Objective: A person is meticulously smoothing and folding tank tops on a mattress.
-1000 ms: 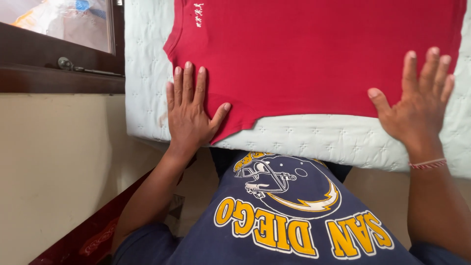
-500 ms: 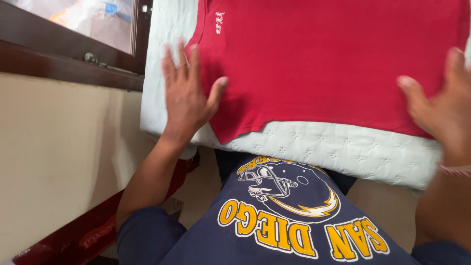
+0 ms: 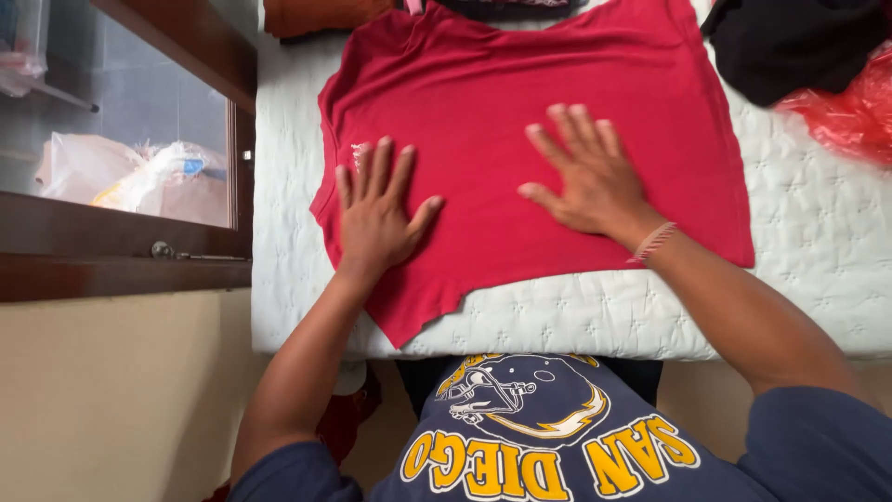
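red shirt (image 3: 557, 121) lies spread on the white quilted bed (image 3: 799, 279) | left hand (image 3: 379, 212) and right hand (image 3: 587, 172) press flat on it, fingers splayed, gripping nothing | advice: sweep palms outward evenly, hem corner stays uncreased

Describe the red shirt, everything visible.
The red shirt is a plain, soft-looking knit garment, spread flat on the white quilted pad. A small pale mark sits near its left edge. Its near hem runs uneven, one corner dipping toward the pad's front edge. The left hand and right hand press on it, palms down, fingers spread.
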